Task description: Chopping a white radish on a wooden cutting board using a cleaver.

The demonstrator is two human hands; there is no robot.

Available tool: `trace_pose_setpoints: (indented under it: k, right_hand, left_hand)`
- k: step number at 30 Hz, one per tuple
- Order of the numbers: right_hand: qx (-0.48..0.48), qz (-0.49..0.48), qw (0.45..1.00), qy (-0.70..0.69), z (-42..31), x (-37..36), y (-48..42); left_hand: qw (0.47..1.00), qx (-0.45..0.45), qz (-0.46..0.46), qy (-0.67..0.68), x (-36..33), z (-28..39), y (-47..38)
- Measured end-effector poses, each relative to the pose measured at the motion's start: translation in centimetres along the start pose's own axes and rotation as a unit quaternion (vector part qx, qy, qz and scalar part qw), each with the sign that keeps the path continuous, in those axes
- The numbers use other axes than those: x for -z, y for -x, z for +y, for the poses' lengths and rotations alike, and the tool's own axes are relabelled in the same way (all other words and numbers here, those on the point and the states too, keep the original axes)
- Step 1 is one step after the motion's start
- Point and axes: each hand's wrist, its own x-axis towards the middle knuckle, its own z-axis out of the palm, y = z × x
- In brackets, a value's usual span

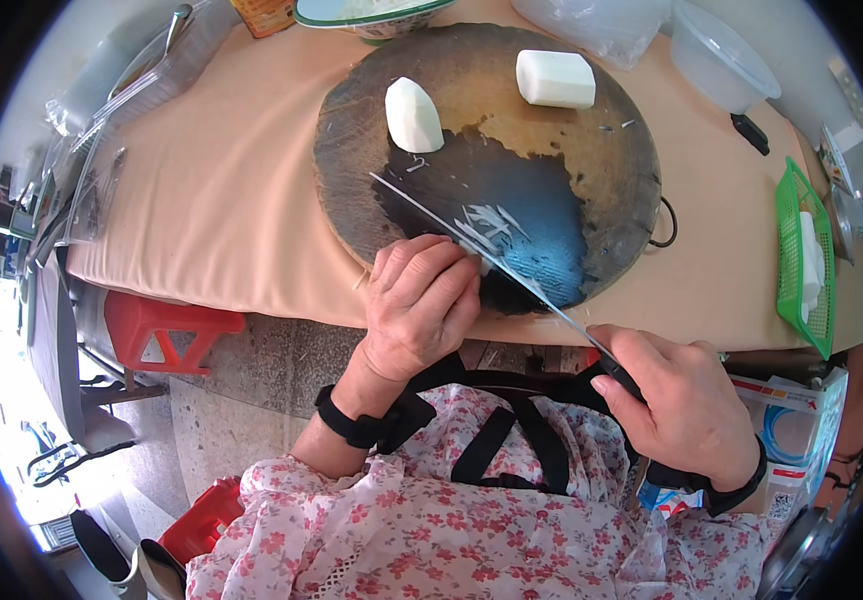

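A round wooden chopping board [581, 187], wet and dark in its near half, lies in front of me. My right hand [671, 397] grips the black handle of a kitchen knife [439, 219], whose blade slants across the board, seen nearly edge-on. With curled fingers, my left hand [424, 296] presses at the board's near edge, close against the blade. A pale bit of white radish [486, 264] shows at its fingertips, mostly hidden. Thin white shreds [493, 223] lie just beyond the blade. Two larger peeled white radish chunks rest farther back, a tapered one [413, 116] and a blocky one [556, 79].
A green-rimmed bowl [371, 16], a plastic bag [600, 26] and a translucent plastic bowl [724, 60] stand behind the board. On the right is a green basket [806, 255] holding something white. Clear plastic containers [153, 82] are at left. A red stool [172, 330] stands below the table's edge.
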Motion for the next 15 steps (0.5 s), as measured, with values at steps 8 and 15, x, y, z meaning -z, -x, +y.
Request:
trace_pose_setpoints:
  k: [8, 15]
  right_hand:
    - [0.005, 0.008, 1.0, -0.003, 0.05, 0.05, 0.16]
    - [-0.001, -0.001, 1.0, 0.012, -0.14, 0.11, 0.13]
  left_hand:
    - [1.0, -0.005, -0.004, -0.003, 0.02, 0.02, -0.05]
    - [1.0, -0.005, -0.009, -0.001, 0.17, 0.07, -0.05]
